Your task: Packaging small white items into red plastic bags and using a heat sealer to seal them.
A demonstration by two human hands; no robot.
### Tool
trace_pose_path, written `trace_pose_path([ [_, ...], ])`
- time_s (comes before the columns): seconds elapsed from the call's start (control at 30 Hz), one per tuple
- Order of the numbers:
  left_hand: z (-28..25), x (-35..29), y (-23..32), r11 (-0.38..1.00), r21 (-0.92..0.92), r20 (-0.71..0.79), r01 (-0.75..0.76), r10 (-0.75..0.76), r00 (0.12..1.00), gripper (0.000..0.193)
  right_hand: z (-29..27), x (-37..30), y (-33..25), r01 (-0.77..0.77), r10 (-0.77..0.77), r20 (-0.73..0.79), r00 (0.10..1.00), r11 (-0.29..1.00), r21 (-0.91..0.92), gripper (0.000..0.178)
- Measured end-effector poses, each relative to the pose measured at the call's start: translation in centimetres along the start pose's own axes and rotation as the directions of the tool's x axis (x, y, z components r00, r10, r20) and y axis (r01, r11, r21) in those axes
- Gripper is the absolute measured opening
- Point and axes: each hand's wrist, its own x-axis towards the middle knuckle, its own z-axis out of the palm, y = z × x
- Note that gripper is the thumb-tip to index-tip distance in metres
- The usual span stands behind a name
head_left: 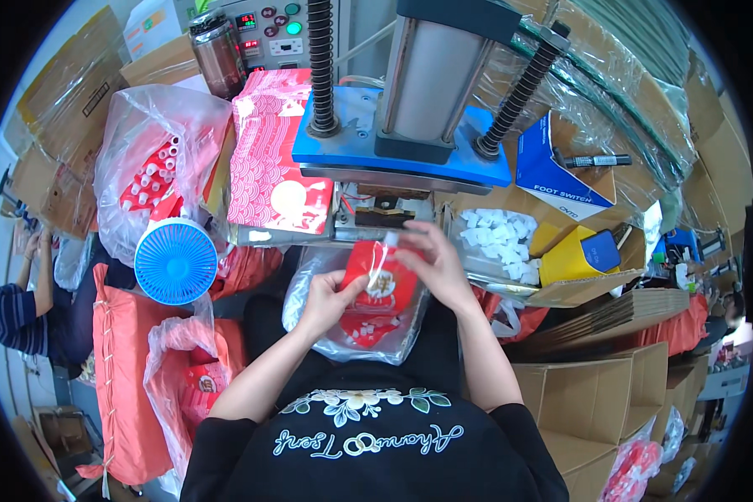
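A flat red pouch (385, 269) with a gold-and-white print is up in front of my chest. A small white spout (391, 239) stands at its top edge. My left hand (326, 299) pinches the pouch's left side between thumb and fingers. At the upper right corner, beside the spout, my right hand (440, 269) has its thumb against the pouch and its fingers curved above; they are slightly blurred. Below, a clear plastic bag (316, 322) lies on my lap, with more red pouches (368, 331) and small white pieces in it.
A blue press plate (356, 125) with springs and a cylinder stands just ahead. White plastic pieces (500, 238) fill a tray at right, beside a yellow container (573, 258). At left are a blue fan (176, 261) and bagged red-and-white spouted pouches (151, 180). Cardboard boxes (577, 397) crowd the lower right.
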Motion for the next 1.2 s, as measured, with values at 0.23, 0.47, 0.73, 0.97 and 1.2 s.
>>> trace_pose_path([
  [0.23,0.5,0.6,1.1,0.965,-0.236,-0.038,0.115,-0.128,0.991,0.026,-5.5,4.5,3.0,0.006,-0.167,-0.255,0.953,0.846,-0.532,0.019],
  [0.47,0.3,0.0,1.9,0.947,-0.289,-0.046,0.138,-0.157,0.986,0.025,-4.8,10.4,6.9,0.157,-0.501,-0.055,0.864,0.371,-0.915,0.018],
  [0.73,1.8,2.5,3.9,0.926,-0.315,-0.066,0.210,-0.242,0.968,0.029,-5.5,9.6,6.9,-0.028,-0.203,-0.155,0.967,0.518,-0.855,0.016],
  [0.97,2.1,5.3,3.3,0.880,-0.414,-0.025,0.232,-0.266,0.964,0.027,-7.9,2.4,4.6,0.110,-0.286,-0.363,0.887,0.894,-0.435,0.007],
  [1.2,-0.2,5.5,3.1,0.997,0.058,-0.104,-0.050,0.056,0.993,0.023,-8.5,-0.6,3.7,-0.043,0.033,-0.376,0.926,0.999,-0.021,0.007],
])
